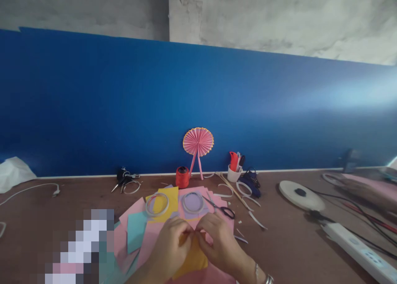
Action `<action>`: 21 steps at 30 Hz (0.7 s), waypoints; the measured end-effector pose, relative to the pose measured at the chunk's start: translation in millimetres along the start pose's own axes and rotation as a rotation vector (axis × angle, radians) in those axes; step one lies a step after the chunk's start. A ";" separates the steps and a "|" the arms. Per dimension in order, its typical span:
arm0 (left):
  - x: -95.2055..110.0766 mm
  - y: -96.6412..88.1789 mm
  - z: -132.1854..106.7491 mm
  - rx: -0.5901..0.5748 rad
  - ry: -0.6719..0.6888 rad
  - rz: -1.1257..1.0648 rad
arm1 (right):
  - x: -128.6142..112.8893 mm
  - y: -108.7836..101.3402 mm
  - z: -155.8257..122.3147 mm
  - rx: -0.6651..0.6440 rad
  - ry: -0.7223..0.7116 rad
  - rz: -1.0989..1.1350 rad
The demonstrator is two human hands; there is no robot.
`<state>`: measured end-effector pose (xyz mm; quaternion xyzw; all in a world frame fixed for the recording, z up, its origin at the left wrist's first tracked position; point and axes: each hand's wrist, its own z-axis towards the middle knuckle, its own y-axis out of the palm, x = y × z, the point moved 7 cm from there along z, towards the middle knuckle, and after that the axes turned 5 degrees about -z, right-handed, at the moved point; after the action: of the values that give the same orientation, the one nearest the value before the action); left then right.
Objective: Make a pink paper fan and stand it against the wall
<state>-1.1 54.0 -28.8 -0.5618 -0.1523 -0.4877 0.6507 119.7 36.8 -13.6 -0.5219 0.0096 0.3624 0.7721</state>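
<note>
My left hand point(172, 244) and my right hand point(218, 242) meet low in the middle of the view. Both are closed in a pinch, thumbs and forefingers nearly touching. Whatever is between the fingertips is too small to make out. Right below them is a piece of yellow paper point(194, 257), partly covered by the hands; I cannot tell whether they grip its edge. Pink sheets point(151, 234) are spread underneath. Beyond the fingers are black-handled scissors point(228, 212) and two rolls of narrow white strip, a left roll point(157, 204) and a right roll point(192, 203).
A pink pleated paper fan point(198, 142) leans against the blue wall, beside a red thread spool point(182, 177). Farther right are a white cup point(234, 174) of pens, a round cream disc point(300, 196) and a power strip point(362, 251). Keys point(125, 177) lie left. A pixelated patch hides the lower left.
</note>
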 end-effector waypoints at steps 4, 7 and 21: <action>-1.9 -0.9 -0.4 0.011 0.002 -0.024 | 3.6 -4.5 -0.3 0.026 0.019 0.052; -1.5 -0.5 -1.9 0.014 0.006 -0.020 | 6.1 -3.9 -1.0 0.033 0.033 0.072; 13.3 -2.7 -2.1 0.055 0.157 0.173 | 7.9 4.4 -0.7 0.053 0.126 0.186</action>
<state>2.3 46.3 -18.1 -0.5150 -0.0653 -0.4678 0.7153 123.2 41.4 -20.5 -0.5200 0.1161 0.3988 0.7464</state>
